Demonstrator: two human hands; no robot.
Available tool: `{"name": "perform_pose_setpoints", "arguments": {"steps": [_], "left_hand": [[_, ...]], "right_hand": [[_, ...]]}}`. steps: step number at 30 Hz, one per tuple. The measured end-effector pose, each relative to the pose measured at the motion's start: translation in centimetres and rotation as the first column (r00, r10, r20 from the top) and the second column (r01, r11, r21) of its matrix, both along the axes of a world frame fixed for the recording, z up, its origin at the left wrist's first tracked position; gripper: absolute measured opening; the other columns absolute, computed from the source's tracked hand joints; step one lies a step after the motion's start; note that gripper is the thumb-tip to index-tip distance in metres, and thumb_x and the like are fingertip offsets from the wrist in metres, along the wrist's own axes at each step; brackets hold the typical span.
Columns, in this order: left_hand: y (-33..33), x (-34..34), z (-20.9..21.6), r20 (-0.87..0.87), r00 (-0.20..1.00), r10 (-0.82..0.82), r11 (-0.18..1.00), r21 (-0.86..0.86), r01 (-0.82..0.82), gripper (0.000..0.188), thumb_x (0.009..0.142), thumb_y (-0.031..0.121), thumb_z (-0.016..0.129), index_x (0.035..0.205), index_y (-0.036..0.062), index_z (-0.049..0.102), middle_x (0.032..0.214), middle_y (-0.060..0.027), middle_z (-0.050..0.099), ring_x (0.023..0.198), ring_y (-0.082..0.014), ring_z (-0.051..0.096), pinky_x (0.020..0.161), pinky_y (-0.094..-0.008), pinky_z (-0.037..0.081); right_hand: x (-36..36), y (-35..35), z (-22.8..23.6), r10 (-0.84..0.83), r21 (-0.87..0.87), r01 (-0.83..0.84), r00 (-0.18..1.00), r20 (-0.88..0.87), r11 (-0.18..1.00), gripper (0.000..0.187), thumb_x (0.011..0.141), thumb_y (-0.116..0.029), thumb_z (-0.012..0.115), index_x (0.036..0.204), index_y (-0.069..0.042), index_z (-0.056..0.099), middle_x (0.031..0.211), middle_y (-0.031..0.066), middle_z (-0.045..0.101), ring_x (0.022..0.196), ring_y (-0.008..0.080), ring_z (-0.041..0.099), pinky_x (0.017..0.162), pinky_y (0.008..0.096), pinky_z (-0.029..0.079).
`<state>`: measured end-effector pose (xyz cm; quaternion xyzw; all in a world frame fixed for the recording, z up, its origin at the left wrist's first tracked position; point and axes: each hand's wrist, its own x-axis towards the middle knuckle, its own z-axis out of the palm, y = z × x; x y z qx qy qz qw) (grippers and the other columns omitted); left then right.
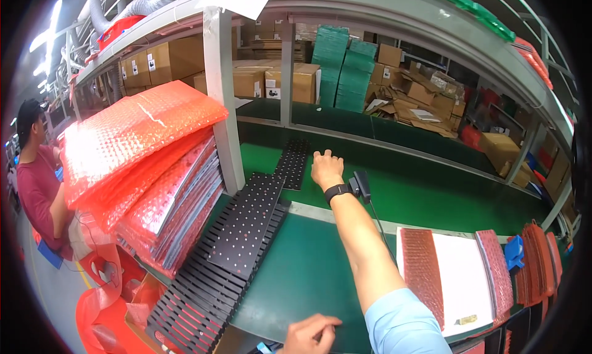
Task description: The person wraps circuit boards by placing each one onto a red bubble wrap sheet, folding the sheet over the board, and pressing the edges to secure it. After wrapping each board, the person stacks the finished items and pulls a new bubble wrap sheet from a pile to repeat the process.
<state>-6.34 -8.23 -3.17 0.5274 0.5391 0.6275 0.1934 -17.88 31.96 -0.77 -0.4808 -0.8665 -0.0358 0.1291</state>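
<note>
My right arm stretches forward over the green conveyor belt (pixel 401 197). My right hand (pixel 327 169) is above the belt with its fingers apart and slightly bent; nothing shows in it. It is just right of a narrow black panel with pale dots (pixel 292 163) and does not appear to touch it. A wider black dotted panel (pixel 243 224) rests on a black slatted rack (pixel 194 292) to the left. Near the lower edge, my left hand (pixel 311 334) is over the dark green tabletop (pixel 280 280), its fingers loosely bent and partly apart, with nothing visible in it.
Red bubble-wrap bags (pixel 145 119) are piled high at left, beside a metal post (pixel 221 101). Bubble-wrap sheets (pixel 422 261) and a white sheet (pixel 462 280) lie at right. A small black device (pixel 361 186) with a cable is by my wrist. Another person (pixel 40 181) is at far left.
</note>
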Motion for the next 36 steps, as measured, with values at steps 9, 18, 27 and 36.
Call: {"name": "perform_pose_setpoints", "arguments": {"steps": [9,18,27,36], "left_hand": [[0.5,-0.6,-0.5,-0.044,0.998,-0.041,0.995,-0.093,0.036,0.012,0.082,-0.006,0.056,0.089,-0.0027,0.066,0.072,-0.0147,0.060,0.057,-0.0254,0.058,0.054,-0.0328,0.046],[0.7,-0.6,-0.8,-0.008,1.000,0.003,0.999,-0.052,-0.003,0.013,0.083,-0.005,0.055,0.089,-0.0012,0.066,0.070,-0.0143,0.058,0.055,-0.0239,0.056,0.053,-0.0313,0.044],[0.7,-1.3,-1.2,-0.027,0.999,-0.040,0.991,-0.129,0.036,0.014,0.081,-0.006,0.055,0.084,-0.0009,0.068,0.071,-0.0116,0.065,0.062,-0.0179,0.063,0.060,-0.0290,0.051],[0.1,8.6,-0.1,-0.409,0.840,-0.357,0.863,0.198,0.464,0.017,0.075,0.001,0.066,0.091,0.0003,0.068,0.095,-0.0114,0.067,0.093,-0.0308,0.063,0.083,-0.0401,0.052]], "right_hand": [[-7.3,-0.8,-4.8,-0.001,0.059,0.026,0.924,-0.383,0.998,0.066,0.080,-0.048,0.071,0.133,-0.013,0.054,0.141,0.0263,0.040,0.122,0.0504,0.045,0.102,0.0571,0.035],[-3.5,0.9,-1.8,-0.138,-0.133,0.102,0.943,-0.302,0.986,0.052,0.069,-0.043,0.073,0.114,-0.017,0.069,0.131,0.0229,0.049,0.118,0.0508,0.046,0.103,0.0549,0.035],[22.7,-12.1,10.8,0.084,0.152,-0.062,0.986,-0.144,0.987,0.052,0.071,-0.040,0.068,0.118,-0.019,0.071,0.135,0.0284,0.051,0.124,0.0450,0.048,0.105,0.0491,0.039],[35.9,-25.7,-1.4,-0.111,0.073,0.143,0.938,-0.330,0.987,0.049,0.073,-0.034,0.074,0.119,-0.017,0.070,0.134,0.0345,0.047,0.124,0.0454,0.045,0.106,0.0494,0.036]]}}
